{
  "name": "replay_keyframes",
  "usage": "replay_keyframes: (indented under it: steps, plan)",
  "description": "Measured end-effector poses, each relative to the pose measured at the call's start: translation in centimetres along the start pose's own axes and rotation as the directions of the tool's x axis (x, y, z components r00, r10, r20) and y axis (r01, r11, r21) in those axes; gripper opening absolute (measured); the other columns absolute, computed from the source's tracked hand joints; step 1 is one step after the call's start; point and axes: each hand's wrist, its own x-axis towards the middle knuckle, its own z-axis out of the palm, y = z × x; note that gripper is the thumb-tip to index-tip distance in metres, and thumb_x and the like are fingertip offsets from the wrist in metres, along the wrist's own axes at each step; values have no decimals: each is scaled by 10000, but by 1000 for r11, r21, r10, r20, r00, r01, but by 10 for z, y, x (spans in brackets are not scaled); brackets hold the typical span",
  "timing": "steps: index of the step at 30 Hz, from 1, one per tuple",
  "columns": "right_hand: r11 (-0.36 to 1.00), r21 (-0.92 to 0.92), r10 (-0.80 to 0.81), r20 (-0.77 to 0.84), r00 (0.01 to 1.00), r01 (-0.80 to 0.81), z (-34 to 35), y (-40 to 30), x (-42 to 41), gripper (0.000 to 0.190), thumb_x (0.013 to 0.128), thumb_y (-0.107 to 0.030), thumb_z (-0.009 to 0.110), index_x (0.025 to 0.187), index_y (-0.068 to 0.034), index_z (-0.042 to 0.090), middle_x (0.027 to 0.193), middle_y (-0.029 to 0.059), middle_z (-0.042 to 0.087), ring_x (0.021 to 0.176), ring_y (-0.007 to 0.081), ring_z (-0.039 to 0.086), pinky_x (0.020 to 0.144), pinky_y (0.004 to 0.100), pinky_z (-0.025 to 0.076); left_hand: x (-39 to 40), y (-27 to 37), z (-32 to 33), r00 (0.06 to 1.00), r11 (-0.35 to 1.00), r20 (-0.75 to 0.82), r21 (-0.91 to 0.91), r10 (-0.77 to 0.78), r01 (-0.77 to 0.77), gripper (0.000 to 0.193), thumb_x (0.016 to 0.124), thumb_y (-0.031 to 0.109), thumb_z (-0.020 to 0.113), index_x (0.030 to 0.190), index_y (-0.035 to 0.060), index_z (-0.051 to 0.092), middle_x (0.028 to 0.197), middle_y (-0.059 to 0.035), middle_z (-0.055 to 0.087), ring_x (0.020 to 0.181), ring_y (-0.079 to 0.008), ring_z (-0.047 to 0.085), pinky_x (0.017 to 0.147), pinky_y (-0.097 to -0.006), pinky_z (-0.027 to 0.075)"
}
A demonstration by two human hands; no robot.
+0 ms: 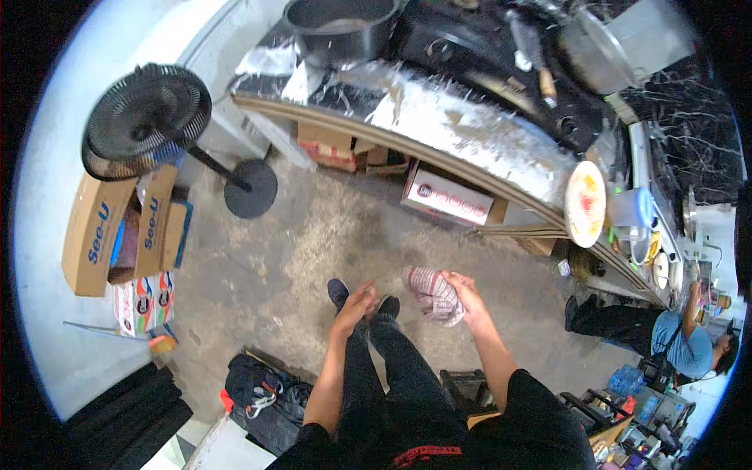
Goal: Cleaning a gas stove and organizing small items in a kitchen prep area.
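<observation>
My right hand (466, 292) grips a red-and-white checked cloth (432, 294), which hangs bunched from the fingers above the concrete floor (264, 258). Over my shoes, my left hand (357, 306) is in the air with its fingers loosely bent and apart. I see nothing in it. Ahead runs a dark-topped counter (358, 108), its front part covered by a silvery, stained sheet (452, 126). A plate with red and yellow smears (586, 202) is at the counter's right part, and a large dark pot (346, 32) stands at its left end.
A black pedestal fan (147, 120) stands at the left on a round base (251, 188), near cardboard boxes (97, 241). Another box (449, 197) sits under the counter. Behind me lies a black bag (255, 382). To the right, another person (681, 343) stands at the counter.
</observation>
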Motion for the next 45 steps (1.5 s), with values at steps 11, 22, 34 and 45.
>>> replay_keyframes:
  steps: [11,22,34,45]
  plan:
    - [783,621,-109,110,988,17,46,-99,-61,445,775,-201,529,1155,29,511,1094,191,598,981,333,591,910,455,453,-35,166,38,938,951,189,47,292,-305,408,943,292,499,1291,87,449,1176,-102,561,1046,-192,558,900,-323,446]
    - [561,739,-293,-243,925,372,73,-146,-48,433,776,-73,544,1191,28,471,1120,170,573,1020,308,578,888,419,478,46,329,67,814,851,542,309,209,-424,336,954,272,479,1228,78,488,1063,-91,600,972,-153,571,834,-281,455]
    - [417,485,-509,-577,639,769,33,-213,-64,475,812,-87,462,1283,-43,416,1275,147,489,1153,306,498,981,433,408,145,405,233,847,982,516,60,124,-180,567,916,326,530,1310,-5,293,1219,-180,420,1105,-275,514,903,-387,468]
    - [582,-516,-805,-478,352,629,-121,-378,51,362,823,-49,488,1182,-9,510,1047,119,590,977,220,568,830,321,448,214,430,296,922,980,353,-170,159,-103,302,962,299,418,1109,37,450,1002,-120,552,1020,-251,579,792,-347,498]
